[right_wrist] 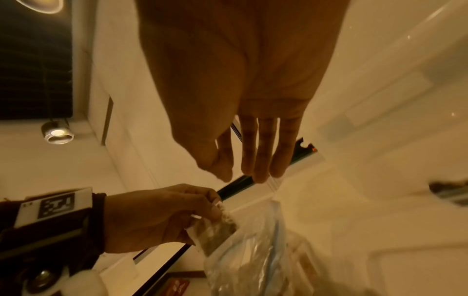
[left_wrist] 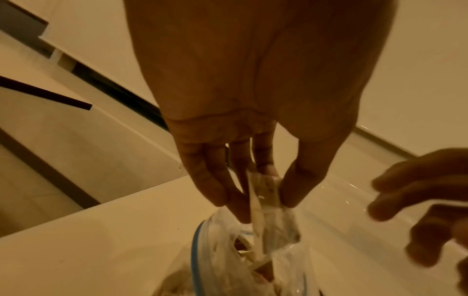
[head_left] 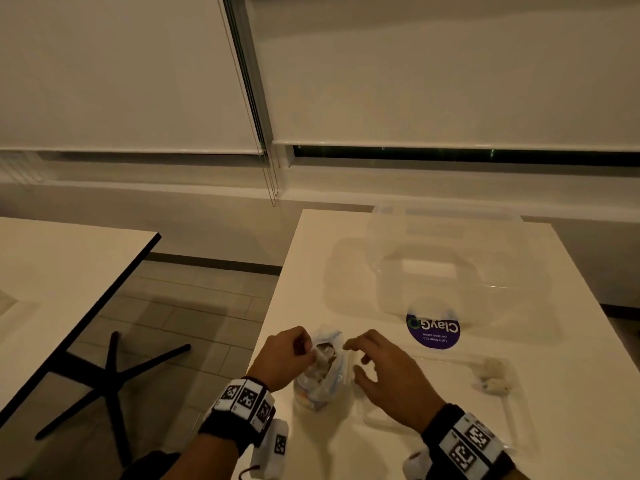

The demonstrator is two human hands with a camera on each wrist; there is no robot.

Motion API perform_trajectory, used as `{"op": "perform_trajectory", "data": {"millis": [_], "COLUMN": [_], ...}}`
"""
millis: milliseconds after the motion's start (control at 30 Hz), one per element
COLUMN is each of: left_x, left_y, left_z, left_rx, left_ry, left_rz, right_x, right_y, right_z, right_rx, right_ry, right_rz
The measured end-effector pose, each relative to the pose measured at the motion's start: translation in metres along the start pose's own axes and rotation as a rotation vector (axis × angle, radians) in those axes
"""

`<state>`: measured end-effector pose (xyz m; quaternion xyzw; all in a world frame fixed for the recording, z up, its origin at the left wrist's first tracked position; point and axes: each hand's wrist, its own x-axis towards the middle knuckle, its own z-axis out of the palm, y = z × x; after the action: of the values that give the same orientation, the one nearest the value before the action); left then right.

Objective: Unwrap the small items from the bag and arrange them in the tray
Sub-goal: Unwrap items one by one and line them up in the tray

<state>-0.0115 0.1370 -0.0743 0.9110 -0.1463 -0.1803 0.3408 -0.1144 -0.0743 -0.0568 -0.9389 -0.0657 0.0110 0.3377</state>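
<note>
A clear zip bag (head_left: 323, 379) with a blue seal stands on the white table (head_left: 363, 271), full of small wrapped items. My left hand (head_left: 308, 348) pinches one wrapped item (left_wrist: 264, 193) between thumb and fingers just above the bag's mouth (left_wrist: 228, 240). My right hand (head_left: 356, 358) hovers right of the bag with relaxed fingers (right_wrist: 260, 160), holding nothing. In the right wrist view the left hand (right_wrist: 162, 216) lifts the packet (right_wrist: 217, 230) out of the bag (right_wrist: 253, 260). A clear tray (head_left: 450, 393) lies to the right under my right hand, with a few pale unwrapped pieces (head_left: 493, 377) at its far end.
A large clear plastic container (head_left: 440, 258) stands at the back of the table, behind a round purple sticker (head_left: 433, 329). The table's left edge runs close to the bag. A second table (head_left: 69, 289) and a black chair base (head_left: 110, 379) are to the left.
</note>
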Motion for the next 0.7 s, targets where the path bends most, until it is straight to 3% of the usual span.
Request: {"op": "perform_trajectory", "data": {"millis": [133,233,300,400,500,700], "left_x": [-0.005,-0.010,-0.012,-0.013,-0.012,-0.017], "left_y": [-0.007,-0.003,0.001,0.001,0.003,0.009], "left_z": [-0.001,0.003,0.009,0.020,0.028,0.034], "left_rx": [-0.052,-0.079,-0.060,0.087,0.206,0.204], "left_ry": [0.095,0.118,0.119,0.107,0.096,0.145], "left_rz": [-0.093,-0.101,-0.103,-0.050,-0.016,0.075], "right_x": [0.021,0.024,0.021,0.012,0.007,0.017], "right_y": [0.010,0.031,0.047,0.063,0.068,0.072], "right_z": [0.025,0.034,0.032,0.029,0.037,0.054], "right_rx": [0.115,0.102,-0.018,-0.241,-0.319,-0.430], "right_ry": [-0.197,-0.031,-0.002,-0.203,-0.365,-0.462], "right_rz": [0.058,0.144,0.238,0.343,0.333,0.250]}}
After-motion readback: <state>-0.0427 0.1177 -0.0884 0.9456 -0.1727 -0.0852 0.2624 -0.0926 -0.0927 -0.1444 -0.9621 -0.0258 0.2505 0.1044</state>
